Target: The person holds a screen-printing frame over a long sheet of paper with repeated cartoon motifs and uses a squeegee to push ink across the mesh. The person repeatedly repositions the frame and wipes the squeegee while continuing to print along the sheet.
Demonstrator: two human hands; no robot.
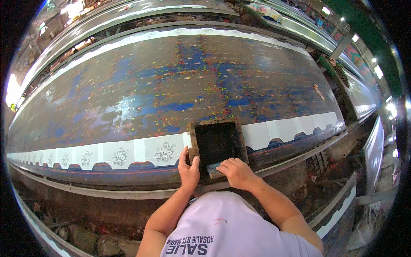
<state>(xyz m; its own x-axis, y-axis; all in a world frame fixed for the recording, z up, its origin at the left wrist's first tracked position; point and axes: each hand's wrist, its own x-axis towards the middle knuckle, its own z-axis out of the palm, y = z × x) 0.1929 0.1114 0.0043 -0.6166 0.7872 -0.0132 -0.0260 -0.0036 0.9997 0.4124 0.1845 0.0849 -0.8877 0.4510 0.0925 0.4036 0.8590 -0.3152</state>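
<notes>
A dark wooden screen-printing frame [243, 143] with a black mesh lies across the near edge of a long table. My left hand [189, 170] grips its left side, with the thumb toward the inside and the fingers along the outer edge. Inside the frame's near end, my right hand [237, 173] has its fingers closed on a small bluish-grey squeegee [213, 170]. Cut white fabric pieces [141, 150] run in a row along the table edge. Those left of the frame carry black cartoon-cat outlines; those to the right [295, 127] look blank.
The long table [141, 92] is stained with blue, red and yellow paint. White pieces [128, 41] line its far edge too. A crumpled scrap [319, 92] lies near the right end. A rail [128, 195] runs along the near side. Other long tables [357, 92] stand beyond and to the right.
</notes>
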